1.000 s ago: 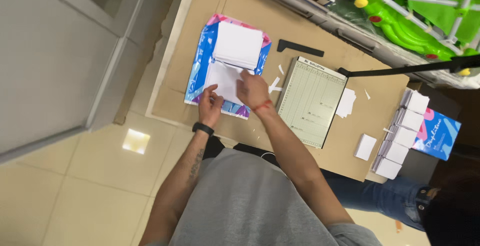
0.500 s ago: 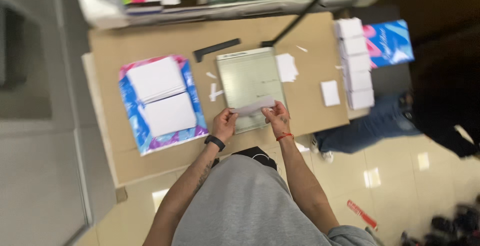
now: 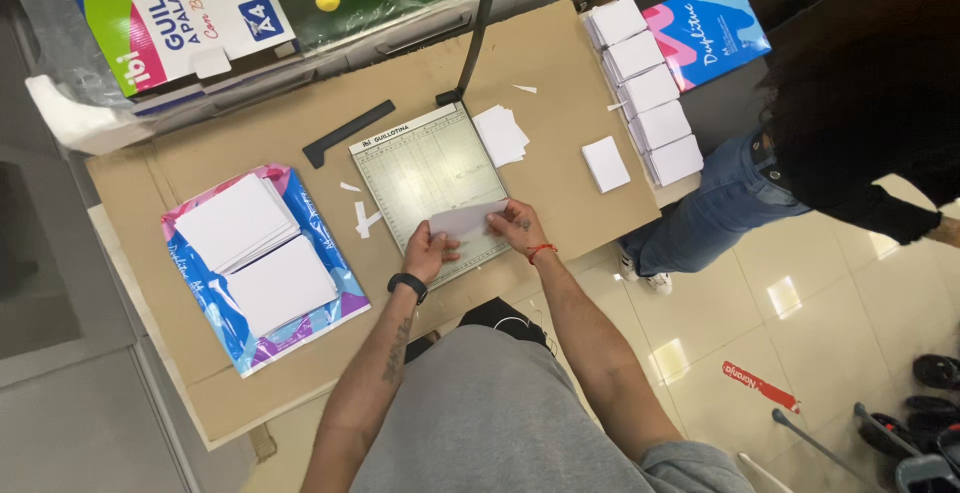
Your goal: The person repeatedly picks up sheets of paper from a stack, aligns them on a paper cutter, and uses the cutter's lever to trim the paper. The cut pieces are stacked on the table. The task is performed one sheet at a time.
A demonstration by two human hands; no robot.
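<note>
My left hand [image 3: 430,250] and my right hand [image 3: 520,229] together hold a thin stack of white paper sheets [image 3: 464,219] over the near edge of a paper cutter board [image 3: 420,173]. The cutter's black lever arm [image 3: 480,23] stands raised at the board's far right corner. To the left, two stacks of white paper [image 3: 255,243] lie on an opened blue and pink wrapper [image 3: 215,313]. Small cut white sheets [image 3: 500,135] lie just right of the board.
Everything rests on a brown cardboard-covered table [image 3: 560,73]. Several piles of cut white cards [image 3: 645,93] line its right edge beside a blue paper ream [image 3: 705,33]. A person in jeans [image 3: 720,203] stands at the right. A black bar [image 3: 348,133] and paper scraps lie left of the board.
My hands left the paper stacks on the wrapper and carried a few sheets to the cutter board. The camera view turned and shifted with them.
</note>
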